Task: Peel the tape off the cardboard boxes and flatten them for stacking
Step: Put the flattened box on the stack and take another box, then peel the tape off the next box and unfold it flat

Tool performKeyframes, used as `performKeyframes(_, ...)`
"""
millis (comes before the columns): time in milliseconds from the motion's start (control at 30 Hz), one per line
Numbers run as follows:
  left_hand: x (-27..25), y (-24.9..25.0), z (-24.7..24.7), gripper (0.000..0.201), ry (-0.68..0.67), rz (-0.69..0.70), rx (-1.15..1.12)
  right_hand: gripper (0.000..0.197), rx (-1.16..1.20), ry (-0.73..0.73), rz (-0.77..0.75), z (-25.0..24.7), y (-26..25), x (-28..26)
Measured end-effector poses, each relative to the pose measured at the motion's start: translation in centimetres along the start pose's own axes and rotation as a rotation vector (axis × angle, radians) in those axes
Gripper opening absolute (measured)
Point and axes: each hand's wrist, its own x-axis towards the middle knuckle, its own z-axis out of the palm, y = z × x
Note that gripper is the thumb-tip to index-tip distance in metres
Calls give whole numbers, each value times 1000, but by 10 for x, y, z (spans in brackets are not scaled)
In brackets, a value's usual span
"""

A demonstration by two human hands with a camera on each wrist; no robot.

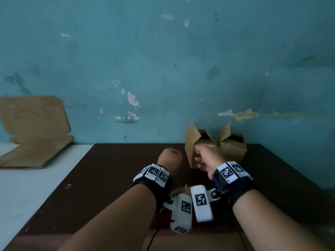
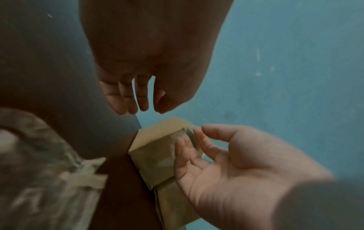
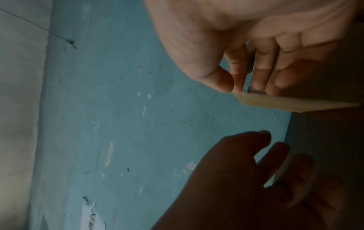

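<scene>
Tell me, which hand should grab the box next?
Probably the right hand: its fingers already touch the small brown cardboard box, near clear tape. The left hand hangs beside it, holding nothing.

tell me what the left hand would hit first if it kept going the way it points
Probably the wall. The left hand points forward just left of the near box, holding nothing; depth is unclear, so it might graze that box's flap.

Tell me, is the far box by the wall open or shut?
Open: the far box has a flap standing up and a dark inside showing.
</scene>
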Motion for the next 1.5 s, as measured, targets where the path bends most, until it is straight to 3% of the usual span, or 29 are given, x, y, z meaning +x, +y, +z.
performKeyframes(67, 13, 12, 16, 22, 26, 46, 43, 15, 41, 45, -8, -17, 0, 13)
performKeyframes(200, 34, 33, 44, 60, 66, 67, 70, 7, 113, 126, 16, -46, 10, 33)
performKeyframes(300, 47, 43, 58, 84, 68, 14, 127, 28, 155, 97, 52, -57, 21, 43)
performKeyframes(367, 52, 45, 63, 95, 52, -8, 153, 32, 160, 60, 64, -61, 25, 47)
performKeyframes(600, 59, 48, 61, 47, 58, -8, 261, 5, 158, -37, 87, -66, 30, 55)
performKeyframes(767, 53, 43, 40, 75, 63, 0, 253, 31, 222, -121, 153, -62, 33, 52)
performKeyframes(833, 45, 47, 30, 63, 63, -3, 116, 26, 181, -183, 144, -63, 28, 48)
performKeyframes(933, 20, 50, 9, 48, 117, -41, -119, 32, 128, -423, 127, -65, 26, 39)
performKeyframes(1067, -4, 37, -17, 39, 140, 89, 11, 62, 68, -624, 84, -53, 26, 19)
performKeyframes(1300, -46, 13, -40, 30, 249, 250, 108, 79, -21, -590, 52, -20, 18, -8)
performKeyframes(1500, -57, -1, -51, 55, 223, 277, 74, 67, -45, -580, 61, -12, 13, -14)
